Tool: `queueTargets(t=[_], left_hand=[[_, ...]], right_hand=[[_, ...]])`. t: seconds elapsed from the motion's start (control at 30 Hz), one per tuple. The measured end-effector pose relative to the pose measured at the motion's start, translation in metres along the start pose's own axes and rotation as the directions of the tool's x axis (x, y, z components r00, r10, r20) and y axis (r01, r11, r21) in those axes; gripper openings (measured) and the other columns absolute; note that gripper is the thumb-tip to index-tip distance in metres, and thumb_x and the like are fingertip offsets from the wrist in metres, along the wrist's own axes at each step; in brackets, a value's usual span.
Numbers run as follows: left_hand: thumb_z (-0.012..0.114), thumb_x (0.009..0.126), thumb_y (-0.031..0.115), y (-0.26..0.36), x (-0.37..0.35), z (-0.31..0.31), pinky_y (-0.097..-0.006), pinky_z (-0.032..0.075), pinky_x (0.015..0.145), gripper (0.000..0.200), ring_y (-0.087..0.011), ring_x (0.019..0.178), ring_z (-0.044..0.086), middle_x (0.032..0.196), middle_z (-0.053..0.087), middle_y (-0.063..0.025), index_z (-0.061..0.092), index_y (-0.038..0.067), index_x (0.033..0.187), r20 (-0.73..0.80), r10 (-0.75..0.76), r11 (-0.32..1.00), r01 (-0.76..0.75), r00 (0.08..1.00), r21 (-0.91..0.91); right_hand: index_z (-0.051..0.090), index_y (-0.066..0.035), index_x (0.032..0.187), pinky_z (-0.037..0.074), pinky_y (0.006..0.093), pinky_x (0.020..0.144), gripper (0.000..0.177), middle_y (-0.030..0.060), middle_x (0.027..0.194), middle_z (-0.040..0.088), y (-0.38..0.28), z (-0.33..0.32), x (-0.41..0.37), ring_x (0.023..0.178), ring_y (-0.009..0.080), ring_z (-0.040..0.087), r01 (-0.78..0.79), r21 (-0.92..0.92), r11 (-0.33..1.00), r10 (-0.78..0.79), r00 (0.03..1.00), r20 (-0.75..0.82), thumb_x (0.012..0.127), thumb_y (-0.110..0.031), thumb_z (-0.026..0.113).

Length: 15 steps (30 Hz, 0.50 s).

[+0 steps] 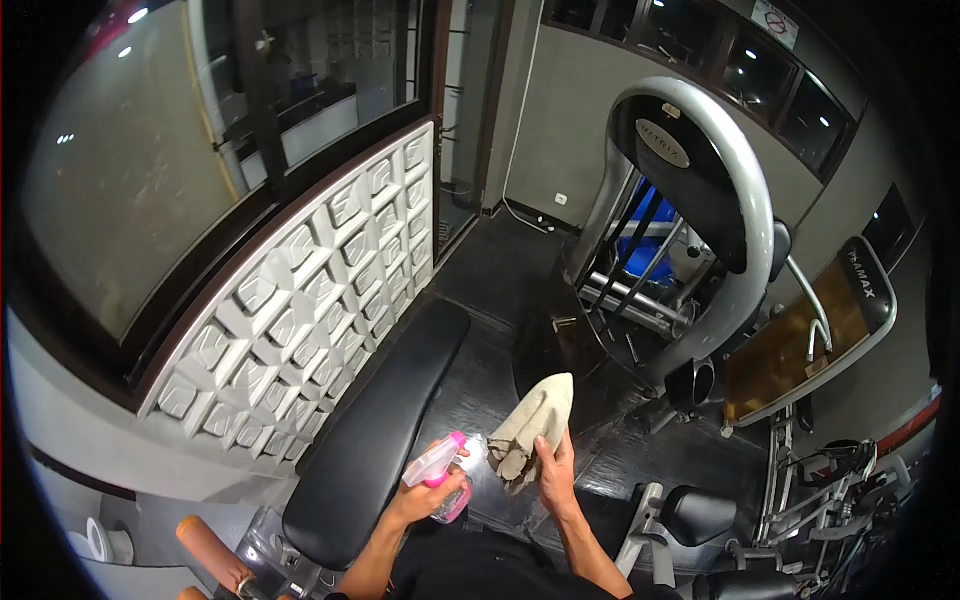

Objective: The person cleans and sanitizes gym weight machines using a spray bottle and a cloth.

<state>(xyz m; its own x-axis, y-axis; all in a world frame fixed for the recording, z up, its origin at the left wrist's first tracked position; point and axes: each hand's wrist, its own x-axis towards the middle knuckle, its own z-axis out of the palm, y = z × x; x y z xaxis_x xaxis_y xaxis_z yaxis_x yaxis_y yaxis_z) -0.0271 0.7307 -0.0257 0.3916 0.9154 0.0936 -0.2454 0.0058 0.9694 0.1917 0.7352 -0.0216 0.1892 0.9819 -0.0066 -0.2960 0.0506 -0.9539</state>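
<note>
My left grip wraps the spray bottle; right of it, my right grip pinches the cloth, slanting far

"MATRIX" stands on the oval badge of the far machine. On the dark end of the board at right, "AMAX" reads clearly, its first letters unclear. The far sign shows a red prohibition circle; its small print is illegible.

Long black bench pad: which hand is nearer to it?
Left. The left hand, around the pink-and-white spray bottle, is by the right-hand edge of the bench pad; the right hand, holding the cloth, is farther off to the right.
</note>
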Motion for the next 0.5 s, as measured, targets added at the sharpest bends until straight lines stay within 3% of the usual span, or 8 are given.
queueTargets(t=[0.07, 0.2, 0.3, 0.43, 0.47, 0.5], left_hand=[[0.060, 0.088, 0.001, 0.002, 0.032, -0.008, -0.0258, 0.050, 0.077, 0.047, -0.0095, 0.082, 0.060, 0.102, 0.060, -0.0074, 0.042, 0.000, 0.132, 0.018, 0.004, 1.000, -0.003, 1.000, -0.030], [0.061, 0.087, 0.001, 0.010, 0.108, -0.025, -0.0259, 0.050, 0.077, 0.066, -0.0108, 0.082, 0.060, 0.121, 0.053, -0.0110, 0.029, 0.002, 0.144, 0.097, 0.018, 0.998, -0.013, 0.995, -0.056], [0.063, 0.086, 0.001, 0.003, 0.172, -0.040, -0.0257, 0.049, 0.078, 0.075, -0.0114, 0.082, 0.060, 0.122, 0.053, -0.0102, 0.022, 0.004, 0.148, 0.139, -0.007, 0.986, 0.030, 0.990, -0.166], [0.063, 0.086, 0.000, -0.008, 0.253, -0.062, -0.0264, 0.050, 0.078, 0.073, -0.0121, 0.084, 0.063, 0.108, 0.061, -0.0093, 0.021, 0.000, 0.146, 0.175, -0.014, 0.998, 0.024, 0.984, -0.054], [0.063, 0.085, 0.001, -0.006, 0.274, -0.066, -0.0270, 0.051, 0.078, 0.069, -0.0119, 0.084, 0.064, 0.098, 0.064, -0.0076, 0.026, -0.003, 0.143, 0.154, -0.005, 0.998, 0.015, 0.988, -0.064], [0.063, 0.085, 0.001, -0.009, 0.293, -0.070, -0.0270, 0.051, 0.078, 0.069, -0.0119, 0.084, 0.064, 0.098, 0.064, -0.0076, 0.026, -0.003, 0.143, 0.161, -0.012, 0.997, 0.024, 0.987, -0.069]], right_hand=[[0.039, -0.001, 0.133, 0.037, 0.0295, 0.098, 0.045, 0.0084, 0.123, 0.051, -0.009, 0.005, 0.034, 0.115, 0.0150, 0.046, 0.042, -0.153, 0.987, -0.032, 0.998, 0.063, 0.094, -0.016, 0.059], [0.038, -0.002, 0.127, 0.037, 0.0294, 0.098, 0.043, 0.0098, 0.121, 0.050, -0.001, 0.015, 0.107, 0.115, 0.0160, 0.046, 0.042, -0.139, 0.989, -0.031, 0.997, 0.077, 0.092, -0.013, 0.061], [0.037, -0.002, 0.128, 0.036, 0.0302, 0.099, 0.043, 0.0103, 0.121, 0.050, 0.004, 0.024, 0.170, 0.115, 0.0158, 0.046, 0.049, -0.195, 0.980, -0.020, 0.989, 0.149, 0.092, -0.012, 0.060], [0.038, -0.001, 0.128, 0.041, 0.0299, 0.093, 0.041, 0.0103, 0.118, 0.052, -0.008, 0.049, 0.246, 0.109, 0.0149, 0.051, 0.028, -0.203, 0.979, 0.022, 0.971, 0.239, 0.093, -0.007, 0.058], [0.038, -0.001, 0.131, 0.039, 0.0307, 0.097, 0.039, 0.0102, 0.119, 0.052, -0.009, 0.051, 0.263, 0.112, 0.0156, 0.049, 0.022, -0.236, 0.972, 0.041, 0.965, 0.260, 0.096, -0.012, 0.052], [0.038, -0.001, 0.131, 0.039, 0.0307, 0.097, 0.039, 0.0102, 0.119, 0.052, -0.008, 0.048, 0.279, 0.112, 0.0156, 0.049, 0.016, -0.238, 0.971, 0.045, 0.968, 0.249, 0.096, -0.012, 0.052]])
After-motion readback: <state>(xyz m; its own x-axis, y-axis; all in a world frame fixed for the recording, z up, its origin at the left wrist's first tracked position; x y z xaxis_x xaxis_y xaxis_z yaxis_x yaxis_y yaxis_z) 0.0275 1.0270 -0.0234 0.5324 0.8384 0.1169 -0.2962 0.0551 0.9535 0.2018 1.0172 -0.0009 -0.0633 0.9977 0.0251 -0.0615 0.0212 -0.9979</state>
